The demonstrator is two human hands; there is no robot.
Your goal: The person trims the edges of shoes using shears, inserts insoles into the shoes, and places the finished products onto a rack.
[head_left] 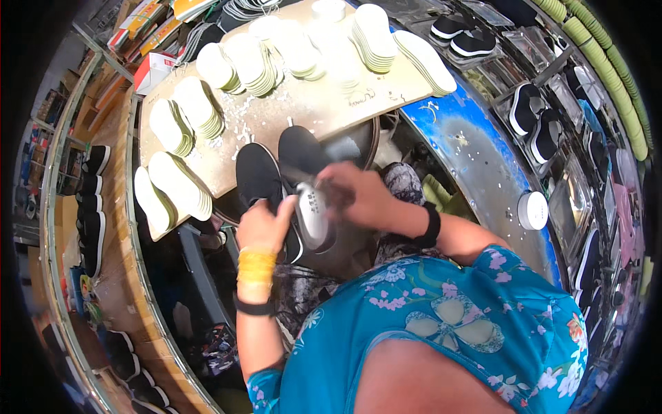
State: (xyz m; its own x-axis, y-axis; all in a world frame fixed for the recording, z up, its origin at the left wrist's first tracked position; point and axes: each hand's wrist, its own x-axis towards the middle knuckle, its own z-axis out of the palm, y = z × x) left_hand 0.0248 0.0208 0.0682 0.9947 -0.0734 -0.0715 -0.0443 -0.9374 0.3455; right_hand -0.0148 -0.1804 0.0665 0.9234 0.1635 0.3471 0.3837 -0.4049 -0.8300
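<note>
Two black slip-on shoes with white sole edges lie side by side in front of me, toes pointing away: the left shoe point(256, 169) and the right shoe point(299, 145). My left hand point(264, 226) is closed at the heel end of the left shoe, its thumb raised beside a pale insole. That insole point(316, 222), dark print on its upper face, stands tilted over the heel end of the shoes. My right hand point(357, 196) is curled at the insole's right edge and seems to grip it; its fingertips are blurred by motion.
Beyond the shoes, a board point(241, 127) carries several stacks of pale insoles point(252, 62) and white scraps. To the right, a blue-edged metal surface point(476, 162) holds a round white container point(532, 210). Racks with black shoes point(534, 121) flank both sides.
</note>
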